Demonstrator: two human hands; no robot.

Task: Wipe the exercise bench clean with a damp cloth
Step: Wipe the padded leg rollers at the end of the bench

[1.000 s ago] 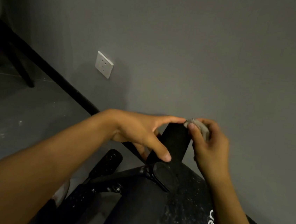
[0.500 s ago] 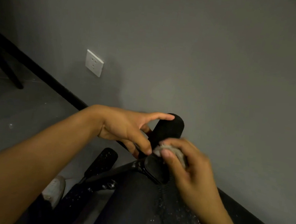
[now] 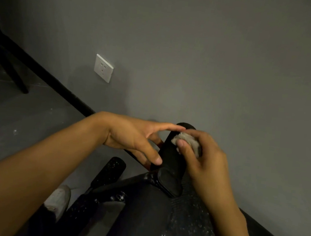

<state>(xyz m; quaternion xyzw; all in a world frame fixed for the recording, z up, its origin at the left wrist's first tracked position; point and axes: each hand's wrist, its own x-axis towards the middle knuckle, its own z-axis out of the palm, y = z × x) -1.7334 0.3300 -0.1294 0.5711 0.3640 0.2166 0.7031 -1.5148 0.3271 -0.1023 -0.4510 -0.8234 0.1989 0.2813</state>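
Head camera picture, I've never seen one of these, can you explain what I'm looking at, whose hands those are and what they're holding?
The picture comes from a camera worn on a person's head, looking forward and down, so both bare arms belong to the wearer. No machine is involved. The right hand pinches a small bunched grey cloth and presses it on a black foam roller that sticks up from the end of a black exercise bench. The left hand is spread around the roller, apparently steadying it. A second roller sits lower left, speckled with pale spots, as is the bench pad. Behind is a grey wall with a white socket. A light shoe shows on the floor.
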